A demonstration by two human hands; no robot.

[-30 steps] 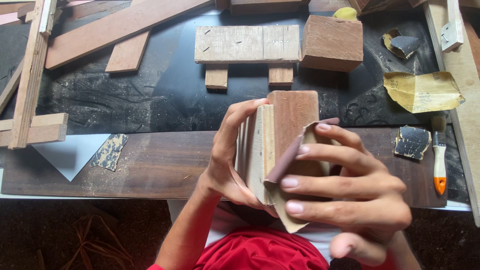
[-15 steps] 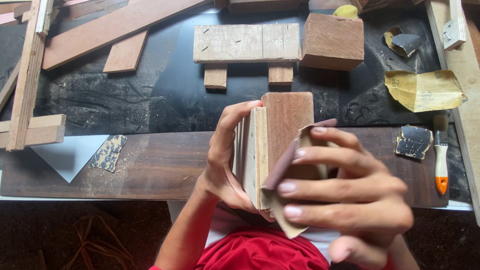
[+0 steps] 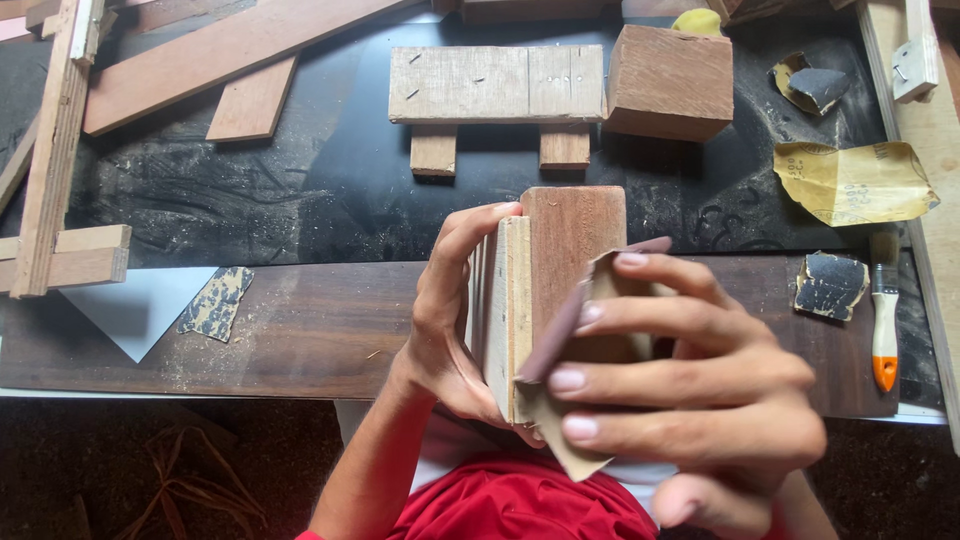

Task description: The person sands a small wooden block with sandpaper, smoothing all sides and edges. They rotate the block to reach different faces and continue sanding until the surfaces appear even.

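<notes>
Far side of bench: pale plank on two blocks (image 3: 497, 84), reddish cube (image 3: 669, 81) to its right. Right side: yellow sandpaper sheet (image 3: 852, 181), torn dark scrap (image 3: 830, 285), brush w/ orange handle (image 3: 884, 325). Left: another worn scrap (image 3: 214, 303).

Left hand (image 3: 447, 320) closed round wood block (image 3: 560, 250), held on edge near the body, centre. Right hand (image 3: 690, 385) fingers curled, pressing folded sandpaper (image 3: 560, 335) on the block's face, hiding its lower part. Thumb blurred.

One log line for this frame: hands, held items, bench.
left hand: grips wood block | right hand: presses sandpaper on block | bench: sandpaper scraps, brush, offcuts
</notes>
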